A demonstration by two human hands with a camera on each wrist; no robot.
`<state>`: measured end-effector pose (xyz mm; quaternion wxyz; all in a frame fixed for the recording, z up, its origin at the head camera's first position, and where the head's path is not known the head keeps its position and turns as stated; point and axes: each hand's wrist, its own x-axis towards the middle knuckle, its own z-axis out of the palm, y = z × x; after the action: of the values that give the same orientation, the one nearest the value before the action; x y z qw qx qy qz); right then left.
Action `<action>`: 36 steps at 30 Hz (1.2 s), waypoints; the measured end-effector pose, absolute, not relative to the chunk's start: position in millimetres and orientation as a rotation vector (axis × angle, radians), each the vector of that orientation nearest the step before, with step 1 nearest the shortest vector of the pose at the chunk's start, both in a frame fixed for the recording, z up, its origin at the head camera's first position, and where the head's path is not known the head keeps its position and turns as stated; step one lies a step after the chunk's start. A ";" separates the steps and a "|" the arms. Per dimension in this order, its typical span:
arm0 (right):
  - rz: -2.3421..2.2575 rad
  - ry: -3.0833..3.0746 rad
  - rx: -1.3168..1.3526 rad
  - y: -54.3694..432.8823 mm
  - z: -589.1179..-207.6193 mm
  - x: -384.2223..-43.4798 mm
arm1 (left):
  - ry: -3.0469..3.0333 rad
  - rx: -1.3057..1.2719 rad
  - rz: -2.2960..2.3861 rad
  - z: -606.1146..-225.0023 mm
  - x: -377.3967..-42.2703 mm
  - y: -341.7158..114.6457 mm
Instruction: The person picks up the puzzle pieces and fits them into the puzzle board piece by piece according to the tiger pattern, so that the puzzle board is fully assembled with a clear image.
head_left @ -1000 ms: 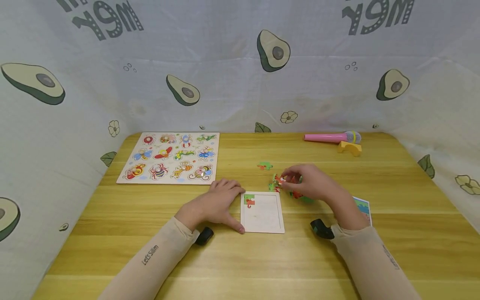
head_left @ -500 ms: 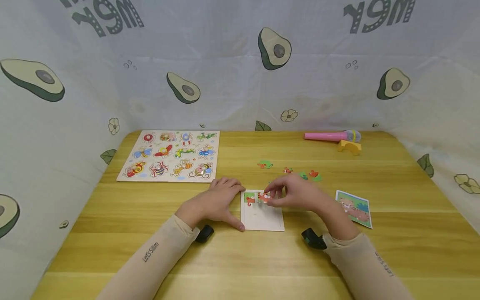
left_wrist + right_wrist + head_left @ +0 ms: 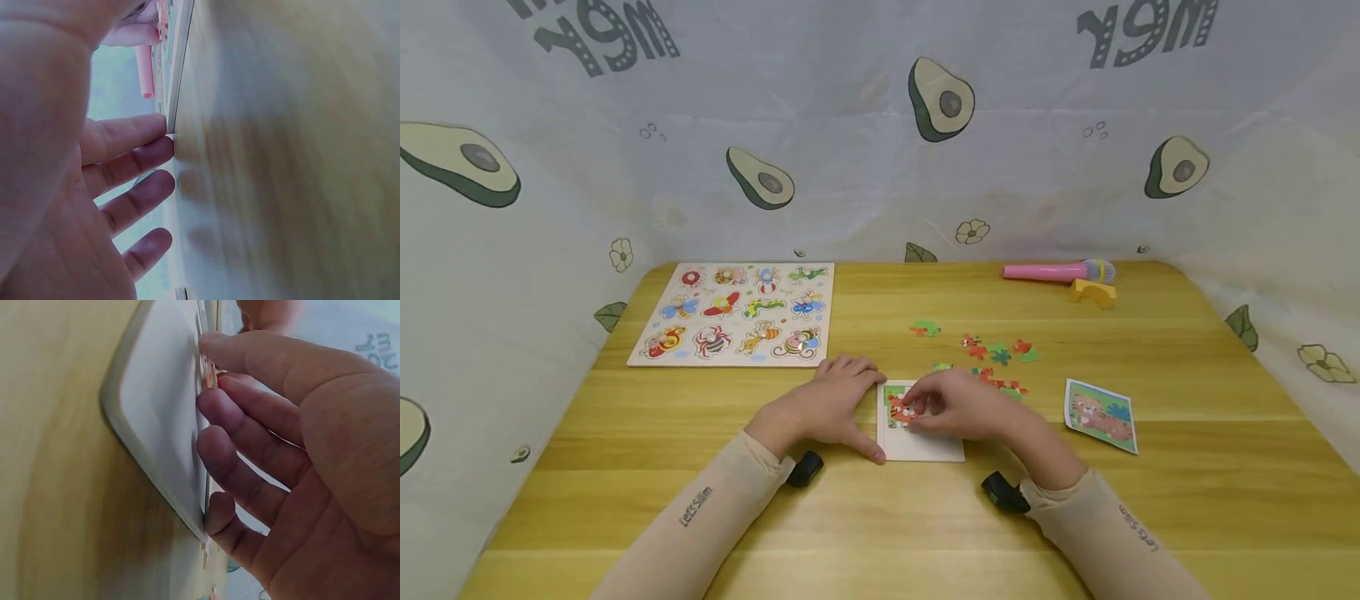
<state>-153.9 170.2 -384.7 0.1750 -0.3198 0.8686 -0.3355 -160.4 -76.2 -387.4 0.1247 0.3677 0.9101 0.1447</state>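
In the head view a small square white puzzle tray lies on the wooden table. My left hand rests at its left edge, fingers spread, the thumb at the near corner and the index finger at the far one. Thumb and fingers of my right hand pinch a jigsaw piece with an orange animal face, low over the tray's upper left. That piece overlaps a green-and-orange piece in the tray's corner. The right wrist view shows the pinched piece edge-on, with the other fingertips close over the tray's surface.
Several loose jigsaw pieces lie beyond the tray. A picture card is to the right. At the back stand out a pink toy microphone, a yellow arch block and, on the left, a bug peg puzzle board.
My right hand has carried the animal-face piece from the loose pile to the left, onto the tray beside the corner piece. The left hand has stayed in place.
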 end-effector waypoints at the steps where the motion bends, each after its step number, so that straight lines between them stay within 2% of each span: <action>1: -0.951 2.466 -0.911 169.0 -385.4 -153.4 | 2.652 1.071 0.425 -387.1 -159.9 -76.6; 36: -0.870 2.535 -0.960 165.2 -389.3 -152.8 | 2.660 1.079 0.413 -388.8 -160.4 -76.6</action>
<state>-152.8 165.2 -389.3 0.1470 -0.3336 0.8807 -0.3023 -160.4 -76.6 -388.8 0.1204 0.3694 0.9105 0.1414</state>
